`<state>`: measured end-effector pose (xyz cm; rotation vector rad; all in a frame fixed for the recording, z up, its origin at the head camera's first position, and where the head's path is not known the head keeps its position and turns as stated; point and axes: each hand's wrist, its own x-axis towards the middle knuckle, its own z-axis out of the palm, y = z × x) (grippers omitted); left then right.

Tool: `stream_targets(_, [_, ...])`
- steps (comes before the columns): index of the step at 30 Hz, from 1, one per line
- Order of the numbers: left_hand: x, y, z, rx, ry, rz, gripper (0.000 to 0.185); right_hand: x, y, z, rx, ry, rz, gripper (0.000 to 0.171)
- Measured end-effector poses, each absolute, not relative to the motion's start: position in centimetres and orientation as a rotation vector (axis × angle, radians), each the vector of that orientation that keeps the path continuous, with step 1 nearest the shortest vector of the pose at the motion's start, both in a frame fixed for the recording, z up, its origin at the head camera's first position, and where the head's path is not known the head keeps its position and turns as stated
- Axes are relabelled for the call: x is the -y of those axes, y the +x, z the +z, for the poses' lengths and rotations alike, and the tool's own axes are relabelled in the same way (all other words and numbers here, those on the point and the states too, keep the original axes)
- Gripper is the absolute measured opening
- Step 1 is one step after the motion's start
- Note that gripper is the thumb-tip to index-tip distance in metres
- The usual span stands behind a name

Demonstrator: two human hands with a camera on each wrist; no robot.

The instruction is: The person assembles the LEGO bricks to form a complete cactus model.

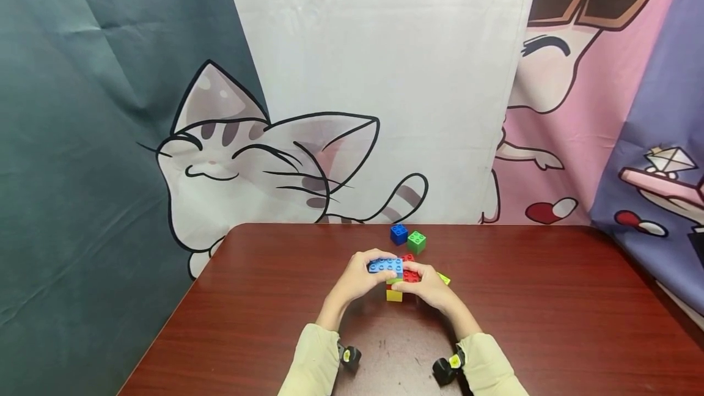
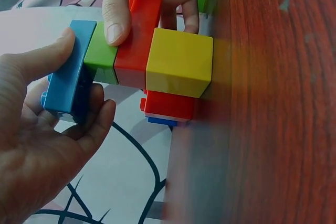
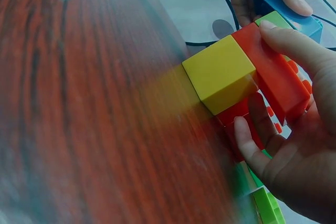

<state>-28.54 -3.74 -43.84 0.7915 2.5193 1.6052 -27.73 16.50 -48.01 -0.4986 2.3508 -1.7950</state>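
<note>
A stack of toy building bricks stands on the table, with a yellow brick (image 2: 178, 61) at the bottom. Above it come a long red brick (image 2: 137, 48), a light green brick (image 2: 102, 51) and, on top, a light blue brick (image 2: 73, 74). My left hand (image 1: 359, 275) grips the light blue brick, thumb on its near side and fingers behind. From the other side my right hand (image 1: 431, 289) holds the stack, its thumb (image 3: 294, 43) against the red and green bricks. The light blue brick sits right at the green one.
Behind the stack lie a red brick (image 1: 407, 257), a dark blue brick (image 1: 398, 234) and a green brick (image 1: 416, 242) near the table's far edge. A yellow-green brick (image 1: 445, 278) shows beyond my right hand. The brown table (image 1: 247, 298) meets a printed curtain (image 1: 429, 78) at the back.
</note>
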Motion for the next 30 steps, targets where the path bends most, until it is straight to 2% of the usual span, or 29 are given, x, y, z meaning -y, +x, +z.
stream_targets(6, [3.7,-28.2,-44.0,-2.514,0.752,1.621,0.03,-16.4,-27.7,-48.1,-2.379,-0.455,-1.752,0.056])
stream_targets(18, [3.9,-26.6,-41.3,-2.438,0.744,1.674,0.03,-16.5,-27.9,-48.0,-2.385,-0.405,-1.742,0.059])
stream_targets(30, [3.6,-28.3,-44.5,-2.465,0.718,1.67,0.031,-16.7,-27.4,-48.0,-2.346,-0.439,-1.771,0.056])
